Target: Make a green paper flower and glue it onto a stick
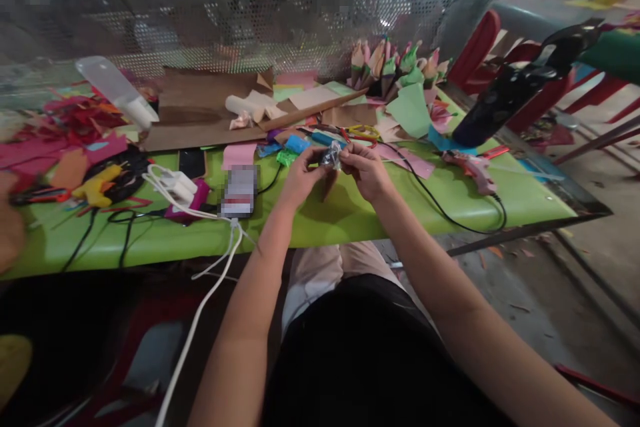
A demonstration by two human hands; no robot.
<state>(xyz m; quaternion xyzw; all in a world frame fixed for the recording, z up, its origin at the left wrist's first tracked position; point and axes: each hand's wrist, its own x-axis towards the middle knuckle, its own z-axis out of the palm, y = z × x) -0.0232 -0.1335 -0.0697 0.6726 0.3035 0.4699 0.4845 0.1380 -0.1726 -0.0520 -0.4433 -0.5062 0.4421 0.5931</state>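
Both of my hands meet over the near middle of the green table (310,232). Between them is a small crinkled piece of shiny clear plastic wrap (332,155) with something dark in or under it. My left hand (303,177) is closed around its left side, and my right hand (364,170) pinches its right edge with thumb and finger. A small brown pointed piece (329,185) shows just below the wrap; I cannot tell whether it is joined to it. Behind my hands lie blue and green crumpled wrappers (295,147) and scissors with yellow handles (364,133).
A pink glue gun (473,170) with a black cord lies at right, near a dark bottle (505,97). Paper cones (390,67) stand at the back. Left are a phone (240,190), a white cable (200,320), a yellow glue gun (99,185) and paper scraps (85,117).
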